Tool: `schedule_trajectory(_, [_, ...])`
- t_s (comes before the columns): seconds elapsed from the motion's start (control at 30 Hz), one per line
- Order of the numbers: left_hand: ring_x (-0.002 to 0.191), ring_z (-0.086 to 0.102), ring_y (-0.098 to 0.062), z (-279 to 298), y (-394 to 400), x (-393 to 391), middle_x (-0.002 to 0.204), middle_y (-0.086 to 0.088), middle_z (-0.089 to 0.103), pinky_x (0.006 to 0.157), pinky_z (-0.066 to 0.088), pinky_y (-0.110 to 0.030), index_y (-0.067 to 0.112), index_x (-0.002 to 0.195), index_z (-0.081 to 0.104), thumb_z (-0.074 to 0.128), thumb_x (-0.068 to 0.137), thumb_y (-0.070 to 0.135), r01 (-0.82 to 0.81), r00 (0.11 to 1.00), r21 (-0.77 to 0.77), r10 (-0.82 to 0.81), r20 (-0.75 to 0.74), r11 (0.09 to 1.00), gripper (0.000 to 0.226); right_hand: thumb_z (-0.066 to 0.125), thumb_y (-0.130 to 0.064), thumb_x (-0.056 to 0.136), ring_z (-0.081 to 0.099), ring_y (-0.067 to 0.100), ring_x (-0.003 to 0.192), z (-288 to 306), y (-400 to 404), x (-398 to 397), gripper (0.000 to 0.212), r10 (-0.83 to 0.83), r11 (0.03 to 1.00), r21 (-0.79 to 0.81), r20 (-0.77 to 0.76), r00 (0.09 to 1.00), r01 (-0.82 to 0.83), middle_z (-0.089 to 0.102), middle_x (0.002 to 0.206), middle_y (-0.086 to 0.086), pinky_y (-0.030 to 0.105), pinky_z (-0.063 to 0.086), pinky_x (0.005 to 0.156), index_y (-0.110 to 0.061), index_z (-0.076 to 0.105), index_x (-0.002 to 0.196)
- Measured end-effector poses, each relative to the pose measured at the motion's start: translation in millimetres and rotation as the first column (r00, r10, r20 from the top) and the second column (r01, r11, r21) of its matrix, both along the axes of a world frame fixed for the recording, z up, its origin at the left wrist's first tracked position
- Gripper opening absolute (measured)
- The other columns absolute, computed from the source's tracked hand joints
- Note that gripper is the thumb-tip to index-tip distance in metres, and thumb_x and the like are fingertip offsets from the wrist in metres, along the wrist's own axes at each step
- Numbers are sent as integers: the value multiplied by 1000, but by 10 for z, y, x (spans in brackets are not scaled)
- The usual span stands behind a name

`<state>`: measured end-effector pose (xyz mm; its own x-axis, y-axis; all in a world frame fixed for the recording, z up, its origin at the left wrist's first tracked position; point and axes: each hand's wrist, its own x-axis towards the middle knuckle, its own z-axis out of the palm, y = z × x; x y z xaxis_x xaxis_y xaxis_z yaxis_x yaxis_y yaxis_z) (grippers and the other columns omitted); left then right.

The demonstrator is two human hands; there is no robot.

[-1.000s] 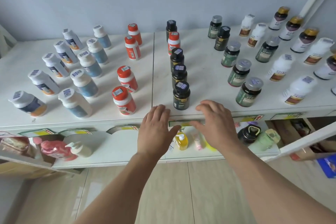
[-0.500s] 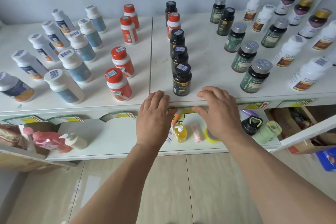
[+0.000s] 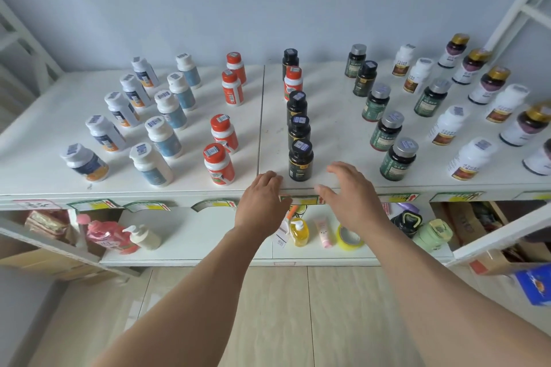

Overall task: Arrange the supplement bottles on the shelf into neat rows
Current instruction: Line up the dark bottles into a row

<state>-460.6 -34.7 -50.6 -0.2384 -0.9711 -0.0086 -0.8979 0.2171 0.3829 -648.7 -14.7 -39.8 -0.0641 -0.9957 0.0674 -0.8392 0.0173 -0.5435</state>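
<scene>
Both hands reach over the front edge of the white shelf [image 3: 328, 134], palms down and holding nothing: the left hand [image 3: 258, 205] has its fingers [image 3: 269, 177] together and resting at the edge, while the right hand [image 3: 350, 198] has its fingers [image 3: 337, 167] spread apart, thumb toward the edge. Between them, just behind the edge, stands the front black bottle [image 3: 300, 160], upright and touched by neither hand; it heads a row running back toward the wall, where 1 orange-capped bottle [image 3: 293, 82] interrupts the black ones. To the left, the front orange-capped bottle [image 3: 218, 164] leads a looser line, with white-capped bottles [image 3: 150, 164] in 2 rows beyond. To the right stand green bottles with grey caps [image 3: 399, 159] and white bottles [image 3: 471, 158], all upright. The lower shelf holds a yellow pump bottle [image 3: 299, 232] and a tape roll [image 3: 349, 237]
</scene>
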Motion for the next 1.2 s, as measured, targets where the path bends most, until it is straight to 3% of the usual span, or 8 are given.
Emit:
schedule_trajectory(0.17, [137, 37, -18, 166, -69, -59, 153, 4, 35, 107, 35, -33, 20, 148, 34, 59, 92, 39, -74, 985, 195, 102, -142, 978, 64, 62, -38, 90, 45, 18, 129, 432, -248, 175, 54, 43, 999, 0, 155, 987, -43, 47, 142, -1, 25, 34, 98, -20, 46, 139])
schedule_trajectory(0.33, [132, 43, -19, 175, -174, -102, 149, 4, 41, 103, 37, -30, 22, 148, 33, 62, 89, 38, -85, 960, 258, 149, -238, 962, 68, 65, -38, 89, 46, 19, 130, 551, -470, 264, 65, 63, 984, 154, 175, 983, -91, 46, 146, -1, 28, 34, 102, -23, 38, 145])
schedule_trajectory(0.47, [107, 58, -23, 187, -311, -166, 123, 2, 61, 83, 48, -32, 27, 131, 47, 63, 84, 36, -79, 942, 278, 163, -295, 957, 51, 64, -35, 90, 56, 19, 114, 532, -578, 284, 53, 27, 981, 187, 161, 987, -57, 60, 131, -1, 23, 38, 87, -27, 46, 138])
schedule_trajectory(0.57, [97, 61, -21, 219, -345, -159, 110, 5, 66, 73, 43, -28, 28, 120, 53, 65, 84, 41, -47, 929, 255, 136, -345, 966, 40, 65, -37, 88, 59, 17, 106, 539, -585, 252, 49, 6, 980, 193, 187, 982, -43, 64, 123, -2, 24, 40, 84, -27, 50, 134])
schedule_trajectory(0.7, [112, 56, -14, 313, -324, -80, 124, 7, 62, 83, 37, -22, 29, 134, 51, 71, 83, 35, 20, 871, 336, 148, -468, 942, 55, 69, -39, 84, 61, 15, 107, 643, -583, 213, 49, -6, 981, 191, 242, 970, -41, 65, 120, -4, 27, 45, 91, -26, 55, 129])
schedule_trajectory(0.87, [107, 63, -11, 412, -368, 0, 113, 8, 69, 98, 48, -33, 27, 122, 60, 74, 82, 32, 148, 787, 413, 146, -600, 899, 43, 72, -45, 80, 61, 13, 102, 781, -615, 190, 46, 5, 987, 154, 281, 960, -50, 66, 111, -7, 29, 47, 90, -25, 60, 120])
schedule_trajectory(1.2, [110, 64, -14, 582, -407, 21, 116, 1, 70, 104, 45, -35, 20, 119, 62, 74, 84, 20, 291, 686, 481, 170, -707, 827, 37, 72, -49, 78, 61, 8, 89, 876, -635, 158, 37, -14, 990, 139, 310, 951, -31, 67, 97, -11, 17, 40, 67, -28, 65, 107])
